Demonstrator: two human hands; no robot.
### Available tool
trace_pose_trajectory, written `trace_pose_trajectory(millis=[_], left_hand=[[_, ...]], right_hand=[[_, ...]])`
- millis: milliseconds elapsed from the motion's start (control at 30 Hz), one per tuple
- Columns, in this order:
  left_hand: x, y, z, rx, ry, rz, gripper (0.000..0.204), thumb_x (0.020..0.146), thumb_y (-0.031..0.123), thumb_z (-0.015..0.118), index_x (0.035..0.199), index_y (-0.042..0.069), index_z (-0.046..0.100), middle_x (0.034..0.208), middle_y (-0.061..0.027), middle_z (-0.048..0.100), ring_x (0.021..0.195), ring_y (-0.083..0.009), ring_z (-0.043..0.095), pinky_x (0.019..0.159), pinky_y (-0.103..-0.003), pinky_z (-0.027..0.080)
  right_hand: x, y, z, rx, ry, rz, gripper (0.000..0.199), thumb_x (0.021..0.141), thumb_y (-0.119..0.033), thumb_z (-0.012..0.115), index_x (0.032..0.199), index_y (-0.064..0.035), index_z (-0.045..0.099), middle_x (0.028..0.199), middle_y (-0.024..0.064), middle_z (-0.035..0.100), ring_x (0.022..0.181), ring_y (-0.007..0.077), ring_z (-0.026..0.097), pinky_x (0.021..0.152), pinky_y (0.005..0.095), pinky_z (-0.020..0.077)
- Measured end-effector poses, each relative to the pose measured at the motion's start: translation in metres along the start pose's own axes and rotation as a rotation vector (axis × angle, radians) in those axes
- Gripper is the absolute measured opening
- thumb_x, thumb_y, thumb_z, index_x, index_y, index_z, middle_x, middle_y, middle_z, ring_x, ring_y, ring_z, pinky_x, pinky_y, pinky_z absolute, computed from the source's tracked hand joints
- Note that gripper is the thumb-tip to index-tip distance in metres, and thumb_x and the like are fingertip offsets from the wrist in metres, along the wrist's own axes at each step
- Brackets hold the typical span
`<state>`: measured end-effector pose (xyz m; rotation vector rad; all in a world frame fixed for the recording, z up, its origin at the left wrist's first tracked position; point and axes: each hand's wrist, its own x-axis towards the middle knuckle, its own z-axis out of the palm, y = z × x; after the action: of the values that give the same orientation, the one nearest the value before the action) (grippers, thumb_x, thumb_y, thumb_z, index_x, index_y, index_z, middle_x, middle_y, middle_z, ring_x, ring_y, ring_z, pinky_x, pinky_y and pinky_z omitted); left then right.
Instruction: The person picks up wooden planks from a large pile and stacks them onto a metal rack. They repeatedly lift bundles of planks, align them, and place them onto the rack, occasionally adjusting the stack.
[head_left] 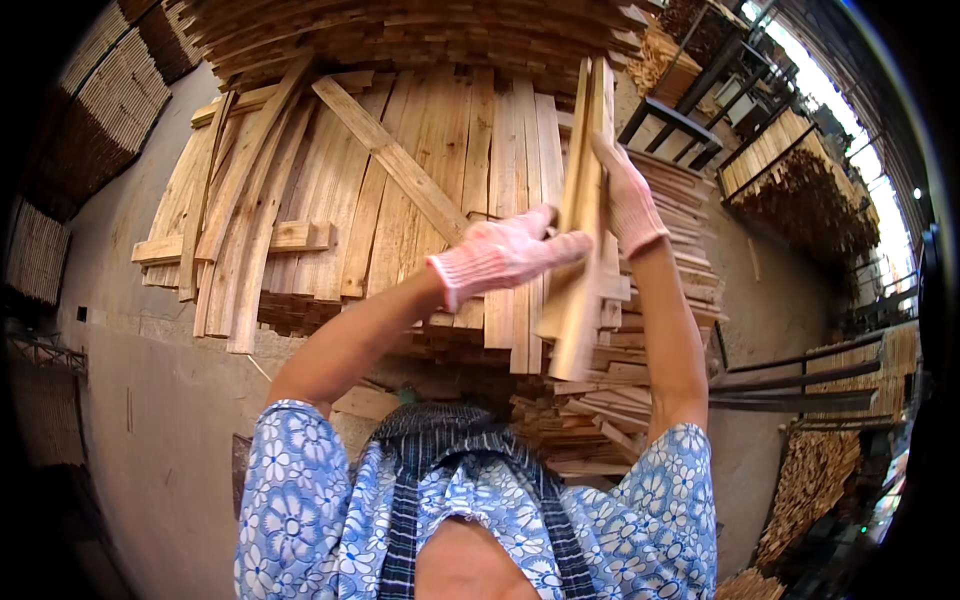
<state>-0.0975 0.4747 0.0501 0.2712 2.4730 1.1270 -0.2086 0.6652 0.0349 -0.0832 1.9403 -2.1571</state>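
Left hand (505, 255) and right hand (628, 200), both in pink gloves, clasping a bundle of thin wood slats (585, 220) held upright over a broad stack of planks (400, 190). Metal racks (690, 120) far right, probably stocked with more timber.

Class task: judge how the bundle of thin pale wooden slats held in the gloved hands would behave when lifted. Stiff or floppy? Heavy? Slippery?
The bundle of thin pale wooden slats stays straight on end, so probably stiff. The left hand and right hand hold it raised, suggesting modest weight. Loose slats may slide apart; the pink knit gloves likely help grip.
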Motion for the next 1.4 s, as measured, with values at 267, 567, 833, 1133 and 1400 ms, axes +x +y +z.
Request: trace_pose_trajectory(millis=[267, 567, 833, 1133, 1400], left_hand=[[0.081, -0.106, -0.048, 0.363, 0.790, -0.606, 0.068, 0.088, 0.050, 0.068, 0.141, 0.015, 0.043, 0.160, -0.0335, 0.026, 0.125, -0.0451, 0.053, 0.093, -0.050, 0.053], [0.046, -0.070, -0.020, 0.149, 0.974, -0.236, 0.074, 0.081, 0.007, 0.070, 0.150, 0.014, 0.042, 0.133, -0.0215, 0.047, 0.111, -0.0275, 0.058, 0.083, -0.036, 0.059], [0.058, -0.025, 0.017, -0.128, 0.676, 0.471, 0.065, 0.077, 0.015, 0.063, 0.139, 0.006, 0.048, 0.134, -0.0169, 0.049, 0.127, -0.0348, 0.046, 0.114, -0.047, 0.040], [-0.004, -0.018, 0.037, 0.066, 0.566, 0.627, 0.068, 0.093, 0.042, 0.065, 0.142, -0.001, 0.048, 0.120, -0.0272, 0.061, 0.116, -0.0360, 0.061, 0.105, -0.046, 0.048], [-0.029, -0.077, 0.192, 0.605, 0.764, 0.722, 0.058, 0.079, 0.038, 0.073, 0.130, 0.015, 0.060, 0.132, -0.0170, 0.053, 0.126, -0.0362, 0.049, 0.109, -0.063, 0.035]], right_hand=[[0.069, 0.097, -0.088, -0.586, 0.106, -0.051, 0.111, 0.083, -0.041, 0.080, 0.162, 0.0003, 0.013, 0.150, 0.0266, 0.048, 0.132, 0.0349, 0.052, 0.109, 0.0393, 0.0411], [0.051, 0.058, -0.030, -0.592, 0.041, 0.167, 0.067, 0.079, -0.033, 0.079, 0.130, 0.0012, 0.051, 0.109, 0.0143, 0.064, 0.095, 0.0243, 0.060, 0.082, 0.0372, 0.0526], [0.017, 0.001, -0.025, 0.383, -0.218, 0.046, 0.042, 0.088, -0.032, 0.075, 0.117, -0.0032, 0.061, 0.097, 0.0149, 0.069, 0.091, 0.0245, 0.068, 0.090, 0.0368, 0.0583], [-0.017, -0.023, -0.005, 0.518, -0.128, 0.135, 0.038, 0.085, -0.019, 0.080, 0.106, 0.0063, 0.060, 0.097, 0.0203, 0.070, 0.077, 0.0252, 0.073, 0.068, 0.0292, 0.0674], [0.070, 0.060, -0.104, -0.692, 0.210, -0.004, 0.073, 0.091, -0.055, 0.068, 0.143, -0.0073, 0.049, 0.117, 0.0176, 0.068, 0.105, 0.0303, 0.066, 0.102, 0.0479, 0.0493]])
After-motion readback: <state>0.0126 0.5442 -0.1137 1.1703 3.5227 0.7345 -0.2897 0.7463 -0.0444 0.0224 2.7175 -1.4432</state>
